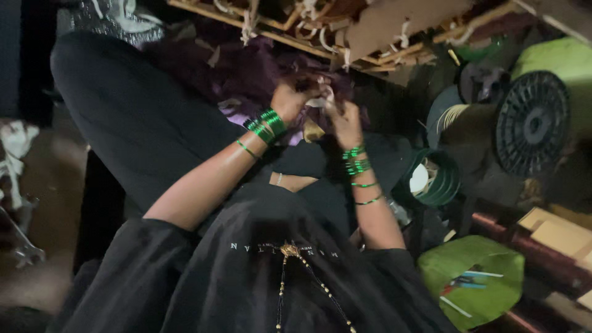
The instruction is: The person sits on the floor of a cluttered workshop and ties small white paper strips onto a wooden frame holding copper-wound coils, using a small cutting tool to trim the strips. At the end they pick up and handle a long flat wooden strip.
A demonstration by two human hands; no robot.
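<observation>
Dim, blurred view down over a seated lap. Left to right:

- Dark trouser leg [129,117], running from 10 o'clock toward centre.
- Left hand [288,102], green bangles [266,125] at the wrist, fingers clenched on a pale strip of material [322,98]. Strip at 12 o'clock of frame, above the lap, in front of a purple cloth [246,74].
- Right hand [345,123], also bangled, fingers pinched on the same strip from 4 o'clock.
- Strip between both hands, touching each; neither hand clearly nearer. Long axis roughly 10 to 4 o'clock, but too small and blurred to confirm which way it points.
- Wooden frame with tied knots [320,37] just beyond.
- Black spool [531,123] at 2 o'clock.
- Green bag [472,277] at 4 o'clock.
</observation>
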